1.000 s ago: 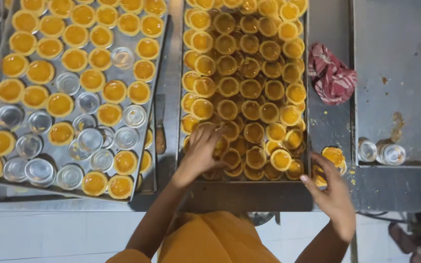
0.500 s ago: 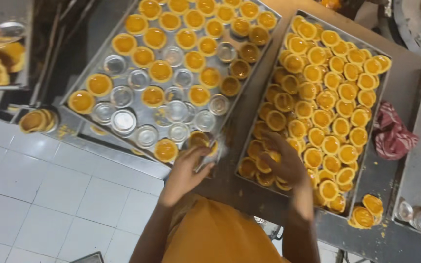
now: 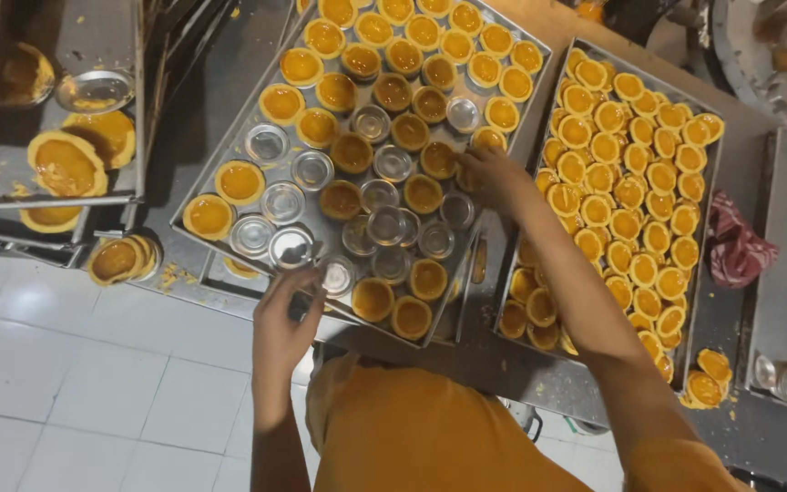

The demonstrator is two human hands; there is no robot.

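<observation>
Your right hand [image 3: 489, 173] covers whatever sits under its palm at the edge of the left tray [image 3: 229, 150], so you cannot tell if it grips a tart. Your right forearm hides several tarts on the right tray [image 3: 708, 196]. The left tray's top row is cut off by the frame. The small metal cups [image 3: 781, 381] at far right are too small to read.

The left hand [image 3: 282, 323] is held close to the body, wrist bent, fingers [image 3: 307, 281] curled in a loose pinch (open or shut is hard to tell). The right arm is stretched far forward. The right hand [image 3: 494, 175] faces down, fingers bent.
</observation>
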